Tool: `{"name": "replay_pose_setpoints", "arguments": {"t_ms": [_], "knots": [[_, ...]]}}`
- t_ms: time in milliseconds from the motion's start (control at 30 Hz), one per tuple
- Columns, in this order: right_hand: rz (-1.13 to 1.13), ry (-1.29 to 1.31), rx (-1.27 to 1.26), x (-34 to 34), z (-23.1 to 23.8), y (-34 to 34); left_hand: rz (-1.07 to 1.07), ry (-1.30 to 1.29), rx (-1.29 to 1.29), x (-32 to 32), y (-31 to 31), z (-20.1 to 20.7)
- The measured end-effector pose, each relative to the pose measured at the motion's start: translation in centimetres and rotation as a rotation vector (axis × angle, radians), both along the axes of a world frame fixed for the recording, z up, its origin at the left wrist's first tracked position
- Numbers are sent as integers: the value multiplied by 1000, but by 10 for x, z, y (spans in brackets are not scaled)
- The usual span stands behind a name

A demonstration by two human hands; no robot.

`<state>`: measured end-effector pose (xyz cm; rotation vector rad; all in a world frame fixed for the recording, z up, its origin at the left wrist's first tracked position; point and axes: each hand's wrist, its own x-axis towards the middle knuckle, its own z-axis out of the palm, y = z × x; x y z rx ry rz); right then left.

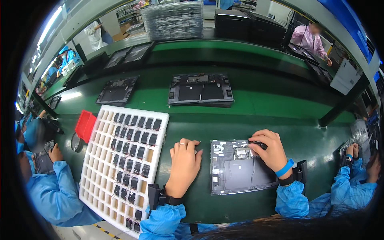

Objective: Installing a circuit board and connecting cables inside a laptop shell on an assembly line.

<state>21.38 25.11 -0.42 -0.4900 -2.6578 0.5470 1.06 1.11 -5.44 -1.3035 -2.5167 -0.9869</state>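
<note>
With the right hand (269,151), pinches a small black part (260,145) between thumb and fingers, close over the upper right of an open grey chassis (243,173). Cannot tell about contact with the board (242,152) underneath. With the left hand (185,165), hovers or rests palm down over the green table (190,125), just left of the chassis, relaxed, with fingers loosely bent and thumb and forefinger parted.

On the chassis, mainly toward the upper left corner, small white labels (218,149) with print too fine to read; near the middle, a faint pale mark, equally illegible. Beyond, on a second open chassis (192,92), more pale labels, too small to make out. At far right, on a pale panel (345,74), a dark square mark.

Left of the left hand, a white foam tray (94,172), set at an angle, with wired black modules (129,164) in the right-hand columns; beside it, a red bin (85,125).
</note>
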Motion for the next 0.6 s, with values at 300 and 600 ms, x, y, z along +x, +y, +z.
{"name": "replay_pose_setpoints", "arguments": {"t_ms": [300,600], "knots": [[11,2,-65,23,0,17,-86,-115,102,-13,9,-19],[-9,57,-118,24,-7,17,57,-40,24,0,11,-8]]}}
